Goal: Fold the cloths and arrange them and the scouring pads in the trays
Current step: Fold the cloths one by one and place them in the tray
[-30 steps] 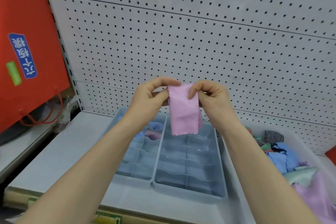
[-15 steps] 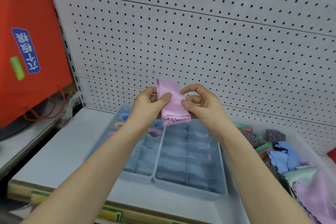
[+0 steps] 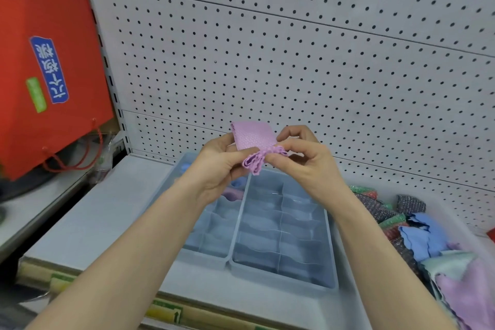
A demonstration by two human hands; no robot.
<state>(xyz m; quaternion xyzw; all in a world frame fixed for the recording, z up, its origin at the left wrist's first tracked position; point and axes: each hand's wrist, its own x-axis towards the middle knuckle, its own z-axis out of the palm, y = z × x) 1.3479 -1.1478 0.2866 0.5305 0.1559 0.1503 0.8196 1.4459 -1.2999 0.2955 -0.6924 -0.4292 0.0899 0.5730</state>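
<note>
You are holding a small pink cloth [image 3: 253,139] in mid-air, above the far end of two grey divided trays. The cloth is pale pink with a fine dotted texture and a scalloped edge. It is folded into a compact, thick packet; the smooth folded face is showing at the top, and the wavy layered edges are bunching out at the bottom. Its long axis is running roughly up and away from you, tilted a little to the left, with the loose edges pointing down towards the trays.

Your left hand [image 3: 218,166] is reaching up from the lower left, its grip closing on the cloth's left side with the thumb on the near face. Your right hand [image 3: 302,162] is coming in from the lower right, its grip pinching the scalloped edges between thumb and fingertips, the other fingers curling above. Both forearms are bare and angling inward so the hands are meeting at the cloth.

Below, the left tray [image 3: 211,256] and the right tray [image 3: 325,285] are sitting side by side, touching, on a grey shelf [image 3: 107,211]. To the right, a clear bin [image 3: 463,225] is holding loose blue, pink and pale green cloths and dark glittery scouring pads [image 3: 409,203]. A white pegboard [image 3: 294,61] is filling the background, with a red bag [image 3: 48,67] at the left.
</note>
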